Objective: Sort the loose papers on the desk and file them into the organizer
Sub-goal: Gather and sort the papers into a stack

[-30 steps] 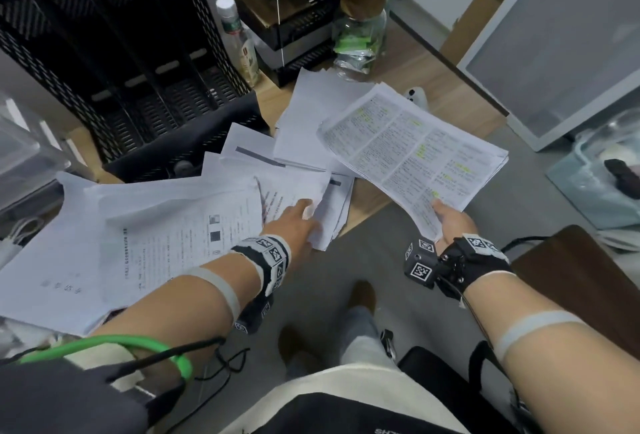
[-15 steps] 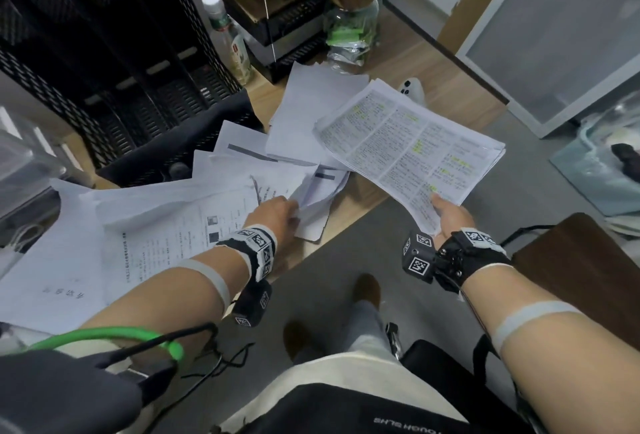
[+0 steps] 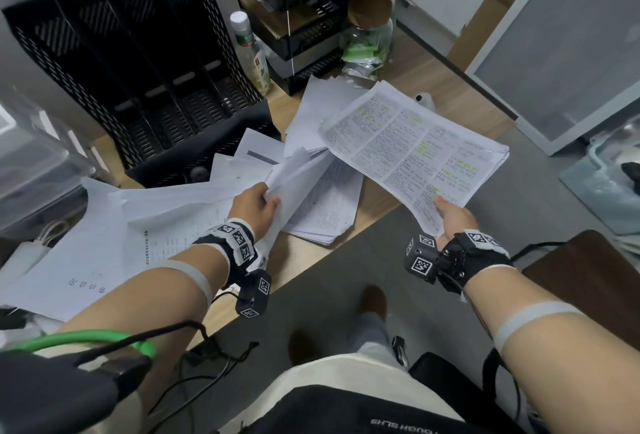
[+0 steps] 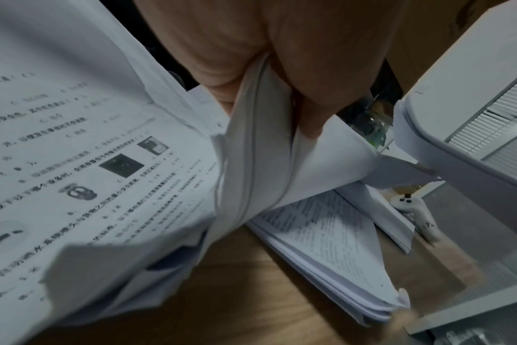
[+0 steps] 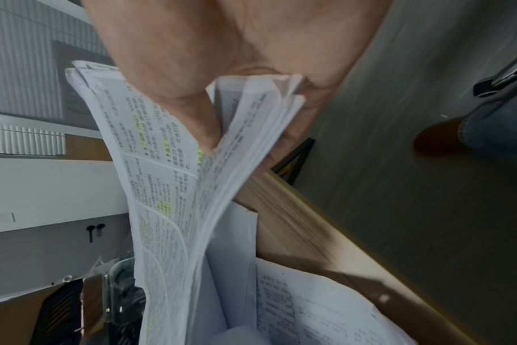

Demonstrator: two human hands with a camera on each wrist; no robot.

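Note:
Loose white papers (image 3: 104,236) cover the left and middle of the wooden desk (image 3: 377,198). My left hand (image 3: 258,205) pinches a few white sheets (image 3: 298,173) by their near edge and holds them lifted off a printed stack (image 3: 325,211) lying at the desk's front edge; the left wrist view shows thumb and fingers clamped on these sheets (image 4: 260,144). My right hand (image 3: 450,218) grips a thick stack of printed pages with yellow highlights (image 3: 415,149), held above the desk's right part; this stack (image 5: 174,186) shows in the right wrist view too. The black mesh organizer (image 3: 138,62) stands at the back left, its slots holding nothing I can see.
A plastic bottle (image 3: 252,52) stands beside the organizer. A black tiered tray rack (image 3: 304,17) and a glass jar with a cork lid (image 3: 367,42) stand at the back. A white controller (image 3: 424,101) lies behind the held stack. A clear plastic box (image 3: 31,163) is far left.
My left hand has taken hold of a few sheets from the pile and lifted them, uncovering the printed stack beneath. The right hand keeps its highlighted stack almost still.

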